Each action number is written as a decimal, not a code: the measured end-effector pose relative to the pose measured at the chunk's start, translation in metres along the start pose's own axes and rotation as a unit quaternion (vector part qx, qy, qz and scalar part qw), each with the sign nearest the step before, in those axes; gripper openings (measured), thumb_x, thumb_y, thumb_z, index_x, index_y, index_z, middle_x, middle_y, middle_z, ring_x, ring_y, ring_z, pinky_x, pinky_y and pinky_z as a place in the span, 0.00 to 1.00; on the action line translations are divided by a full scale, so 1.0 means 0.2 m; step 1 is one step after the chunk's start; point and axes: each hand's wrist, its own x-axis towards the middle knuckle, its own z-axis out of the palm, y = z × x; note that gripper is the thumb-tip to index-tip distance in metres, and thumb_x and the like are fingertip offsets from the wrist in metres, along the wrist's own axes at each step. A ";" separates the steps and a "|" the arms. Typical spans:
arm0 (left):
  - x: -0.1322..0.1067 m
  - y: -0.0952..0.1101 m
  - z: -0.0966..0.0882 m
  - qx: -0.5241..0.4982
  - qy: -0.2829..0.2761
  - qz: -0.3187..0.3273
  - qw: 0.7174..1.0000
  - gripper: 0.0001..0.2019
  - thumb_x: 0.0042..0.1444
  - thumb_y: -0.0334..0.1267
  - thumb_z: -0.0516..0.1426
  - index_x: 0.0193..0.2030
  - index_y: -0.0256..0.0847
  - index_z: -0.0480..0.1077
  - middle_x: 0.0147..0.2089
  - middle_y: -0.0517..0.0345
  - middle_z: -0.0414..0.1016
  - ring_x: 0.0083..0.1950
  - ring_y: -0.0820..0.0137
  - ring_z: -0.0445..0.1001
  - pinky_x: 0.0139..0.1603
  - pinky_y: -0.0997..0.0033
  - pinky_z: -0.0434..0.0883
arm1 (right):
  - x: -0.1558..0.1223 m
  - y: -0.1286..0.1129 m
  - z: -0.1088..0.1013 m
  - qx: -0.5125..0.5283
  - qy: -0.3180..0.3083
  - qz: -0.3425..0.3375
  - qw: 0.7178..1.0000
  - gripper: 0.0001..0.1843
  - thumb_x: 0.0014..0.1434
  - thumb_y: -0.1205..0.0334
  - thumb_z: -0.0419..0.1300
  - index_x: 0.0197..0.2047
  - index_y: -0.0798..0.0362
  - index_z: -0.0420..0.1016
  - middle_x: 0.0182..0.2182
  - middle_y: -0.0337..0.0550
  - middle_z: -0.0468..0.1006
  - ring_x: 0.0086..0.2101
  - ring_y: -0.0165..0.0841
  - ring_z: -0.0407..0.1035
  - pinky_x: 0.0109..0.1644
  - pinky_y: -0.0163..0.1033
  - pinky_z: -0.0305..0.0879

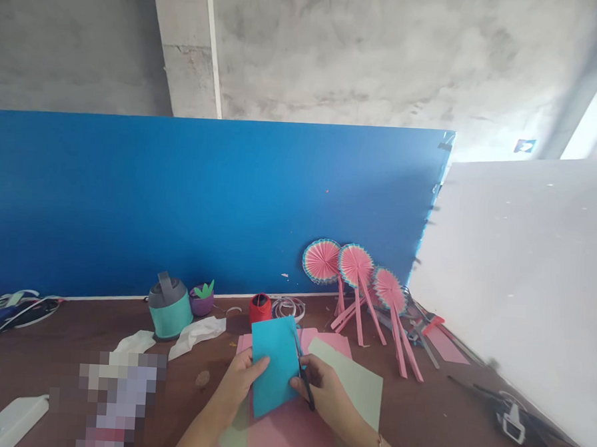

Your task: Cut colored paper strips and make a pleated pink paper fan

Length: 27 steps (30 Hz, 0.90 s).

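My left hand [244, 379] grips a blue sheet of paper [272, 362] by its left edge, thumb on the front face. In my right hand [326, 387] is a pair of scissors [306, 378], its black handle under my fingers. The blades point up along the right edge of the blue paper, where a thin strip seems to stand apart from the sheet. Below lie sheets of pink paper [292, 433] and pale green paper [358, 375] on the table. A bracelet circles my right wrist.
Three pink folded-paper fans [324, 261] lean on the blue partition [179, 204]. Behind my hands stand a red spool [260, 309], a purple pot [202, 301] and a teal-and-grey container [170, 308]. Crumpled tissue [197, 335] lies left; a wired device [513, 423] sits right.
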 end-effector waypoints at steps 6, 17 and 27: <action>0.00 -0.01 0.00 -0.005 0.003 -0.011 1.000 0.25 0.40 0.50 0.66 0.43 0.36 0.75 0.41 0.45 0.80 0.42 0.55 0.78 0.42 0.58 0.73 | 0.00 0.00 0.00 0.005 -0.001 -0.010 1.000 0.21 0.45 0.46 0.64 0.35 0.54 0.69 0.21 0.34 0.63 0.22 0.27 0.55 0.25 0.33 0.51; 0.01 -0.01 0.00 -0.011 0.001 -0.009 1.000 0.26 0.39 0.50 0.67 0.44 0.36 0.74 0.42 0.44 0.80 0.42 0.54 0.78 0.42 0.58 0.73 | 0.00 0.00 0.00 -0.022 0.012 -0.006 1.000 0.20 0.45 0.47 0.64 0.33 0.54 0.69 0.20 0.33 0.61 0.23 0.27 0.53 0.26 0.33 0.51; 0.01 -0.02 0.00 -0.003 -0.001 -0.002 1.000 0.25 0.42 0.50 0.66 0.45 0.37 0.74 0.41 0.46 0.80 0.39 0.56 0.78 0.42 0.59 0.73 | -0.01 -0.04 0.00 -0.023 0.019 0.008 1.000 0.19 0.44 0.48 0.65 0.32 0.53 0.69 0.18 0.32 0.59 0.22 0.27 0.52 0.25 0.32 0.49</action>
